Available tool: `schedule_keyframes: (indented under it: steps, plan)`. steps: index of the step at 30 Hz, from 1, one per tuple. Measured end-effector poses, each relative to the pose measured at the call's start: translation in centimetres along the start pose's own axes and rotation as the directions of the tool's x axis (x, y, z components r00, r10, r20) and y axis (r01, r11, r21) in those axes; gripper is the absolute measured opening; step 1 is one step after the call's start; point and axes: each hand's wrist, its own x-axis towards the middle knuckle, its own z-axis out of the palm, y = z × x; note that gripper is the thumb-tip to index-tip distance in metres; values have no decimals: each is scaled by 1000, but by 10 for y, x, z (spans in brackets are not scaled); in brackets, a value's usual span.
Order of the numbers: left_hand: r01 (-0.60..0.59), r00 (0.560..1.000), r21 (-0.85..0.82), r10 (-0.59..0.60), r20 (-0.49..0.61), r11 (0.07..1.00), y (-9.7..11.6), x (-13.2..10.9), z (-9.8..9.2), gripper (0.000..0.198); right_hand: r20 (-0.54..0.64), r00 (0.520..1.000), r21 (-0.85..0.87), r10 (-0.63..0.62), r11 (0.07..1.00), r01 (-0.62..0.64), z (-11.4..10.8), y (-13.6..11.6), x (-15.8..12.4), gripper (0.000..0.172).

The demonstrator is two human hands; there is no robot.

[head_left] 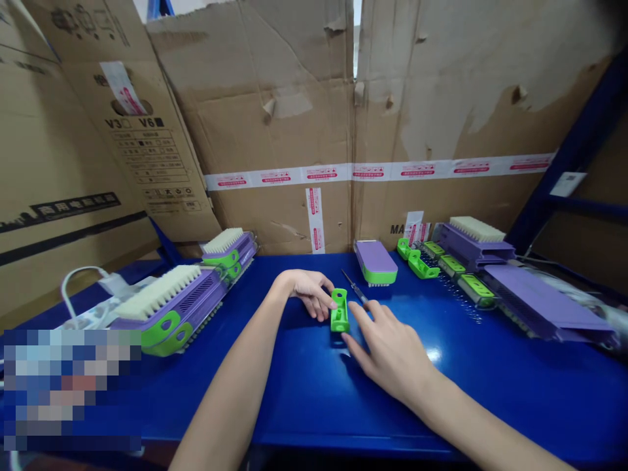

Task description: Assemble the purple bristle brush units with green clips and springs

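A small bright green plastic end piece (339, 320), hollow side showing and with a hole in its raised end, is in front of me just above the blue table. My left hand (310, 293) comes at it from the left, wrist bent, with thumb and fingers closed on its edge. My right hand (390, 343) is at its right side, fingers apart, the thumb tip close to its lower corner; whether it touches I cannot tell. Behind the right fingertips lies a thin screwdriver (354, 285). Farther back sits a purple brush body (377, 258) with a green end, bristles down.
Purple-and-green brushes with pale bristles (169, 294) stand stacked at the left, beside a white power strip (93, 317). To the right are loose green end pieces (422, 265), small springs (458, 294) and purple housings (544, 301). Cardboard (275, 131) walls the back.
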Motion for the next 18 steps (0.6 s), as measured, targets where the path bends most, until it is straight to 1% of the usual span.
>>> schedule_keyframes:
  steps: [2,3,5,8,11,13,15,18]
  plan:
    - [23,1000,56,-24,16,998,1,2,0,52,34,999,22,-27,999,26,0,-9,10,38]
    - [19,1000,76,-20,16,997,0,2,0,49,51,998,25,-37,999,36,1,-12,14,37]
    - [-20,1000,70,21,-8,997,-2,0,-3,49,75,996,21,-54,998,52,3,-17,18,34]
    - [-97,991,-9,96,-88,995,-9,-4,-9,57,83,993,14,-81,997,80,5,-18,15,26]
    - [-160,972,-97,140,-189,982,-20,-8,-16,57,46,992,17,-114,993,113,7,-11,-4,21]
    - [-185,960,-141,148,-238,972,-26,-8,-19,55,-18,989,30,-149,988,150,8,-2,-24,18]
    - [-200,955,-171,153,-256,965,-29,-8,-21,54,-104,978,44,-179,982,184,8,11,-46,22]
    - [-212,953,-194,158,-258,958,-31,-7,-22,54,-158,972,71,-172,980,185,4,34,-72,26]
